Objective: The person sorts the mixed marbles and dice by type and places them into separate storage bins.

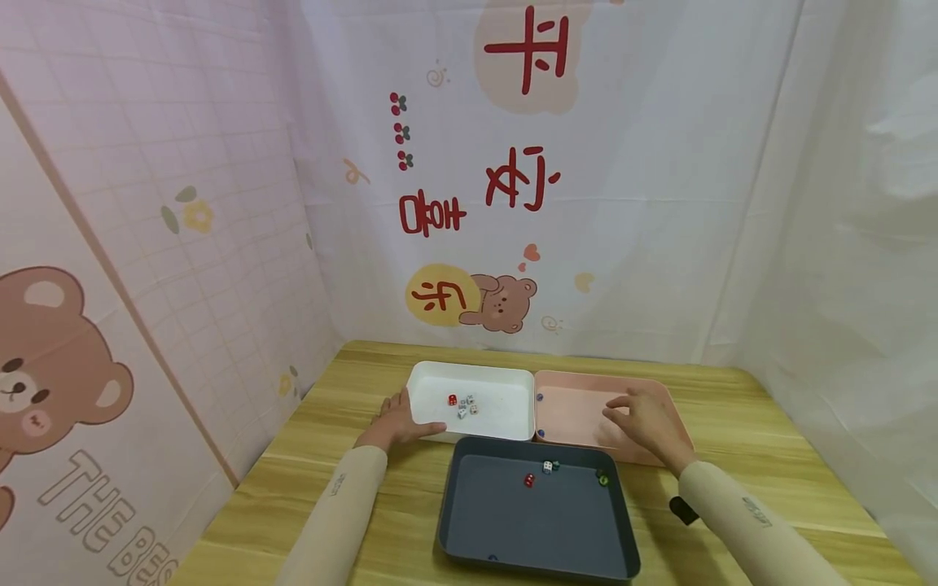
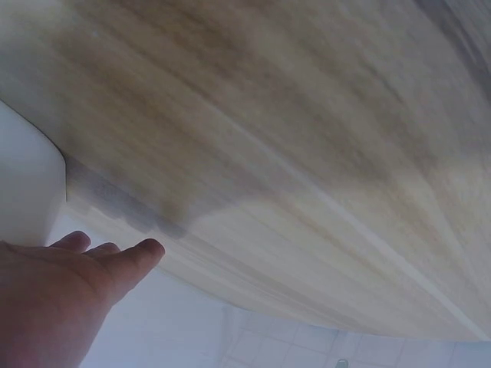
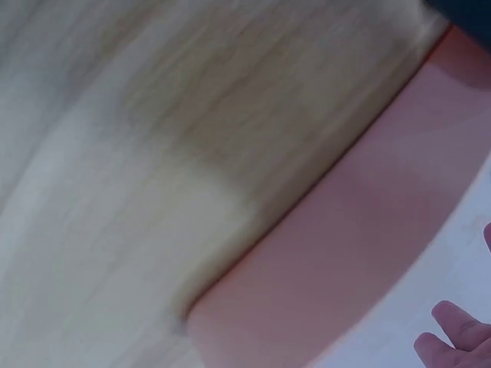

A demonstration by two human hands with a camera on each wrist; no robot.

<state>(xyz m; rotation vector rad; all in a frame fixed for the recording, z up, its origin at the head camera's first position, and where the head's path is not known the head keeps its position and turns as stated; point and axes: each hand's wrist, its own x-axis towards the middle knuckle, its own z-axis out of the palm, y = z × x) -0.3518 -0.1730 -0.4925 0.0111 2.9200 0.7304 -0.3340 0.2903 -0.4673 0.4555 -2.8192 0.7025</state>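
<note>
Well, from here I see the left hand (image 1: 400, 422) at the white tray's (image 1: 507, 400) near-left corner, thumb and fingers spread, dice (image 1: 462, 404) clustered off its near edge; the right hand (image 1: 649, 422) hangs over the pink tray (image 1: 575, 400), fingers bent, whether pinching anything I can't tell, two blue pieces (image 1: 540, 397) by that tray's left edge

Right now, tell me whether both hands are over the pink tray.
No, only the right hand is; the left hand is at the white tray's left end.
</note>
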